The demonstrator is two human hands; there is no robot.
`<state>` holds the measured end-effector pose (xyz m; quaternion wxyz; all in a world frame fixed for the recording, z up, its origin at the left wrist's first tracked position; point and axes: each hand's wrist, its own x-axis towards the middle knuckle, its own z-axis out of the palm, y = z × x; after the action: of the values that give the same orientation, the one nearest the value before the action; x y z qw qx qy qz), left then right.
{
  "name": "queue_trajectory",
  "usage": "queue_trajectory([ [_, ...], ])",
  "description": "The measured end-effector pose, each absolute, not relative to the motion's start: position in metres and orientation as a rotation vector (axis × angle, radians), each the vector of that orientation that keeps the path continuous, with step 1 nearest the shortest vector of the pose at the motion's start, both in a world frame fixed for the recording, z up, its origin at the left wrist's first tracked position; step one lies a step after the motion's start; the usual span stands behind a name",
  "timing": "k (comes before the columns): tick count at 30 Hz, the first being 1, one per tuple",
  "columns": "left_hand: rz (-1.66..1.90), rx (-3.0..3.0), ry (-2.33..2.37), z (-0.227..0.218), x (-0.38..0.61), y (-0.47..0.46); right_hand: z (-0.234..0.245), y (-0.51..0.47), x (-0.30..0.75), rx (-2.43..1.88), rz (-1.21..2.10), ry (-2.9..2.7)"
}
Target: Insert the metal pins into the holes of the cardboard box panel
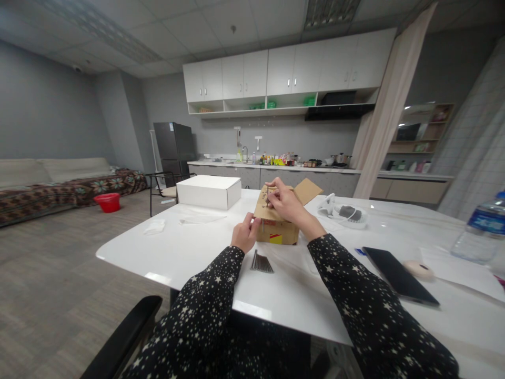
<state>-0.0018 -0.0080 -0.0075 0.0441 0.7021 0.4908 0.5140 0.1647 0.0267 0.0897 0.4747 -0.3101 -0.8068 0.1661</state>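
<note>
A small brown cardboard box stands on the white table, its flaps open. My left hand grips the box's near left flap, fingers closed on its edge. My right hand rests on top of the box and pinches a thin nail upright over the flap. A pile of several dark nails lies on the table just in front of the box, between my two star-patterned sleeves.
A closed white box sits at the far left of the table, a black phone and a water bottle on the right, a plastic bag with a dark item behind. A black chair arm is near left.
</note>
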Motion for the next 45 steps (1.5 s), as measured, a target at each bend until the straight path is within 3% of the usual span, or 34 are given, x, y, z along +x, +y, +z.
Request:
queue_trajectory([
  [45, 1.561, 2.152, 1.512, -0.0073, -0.0024, -0.0089, 0.0916, 0.0230, 0.1646, -0.831, 0.267, -2.019],
])
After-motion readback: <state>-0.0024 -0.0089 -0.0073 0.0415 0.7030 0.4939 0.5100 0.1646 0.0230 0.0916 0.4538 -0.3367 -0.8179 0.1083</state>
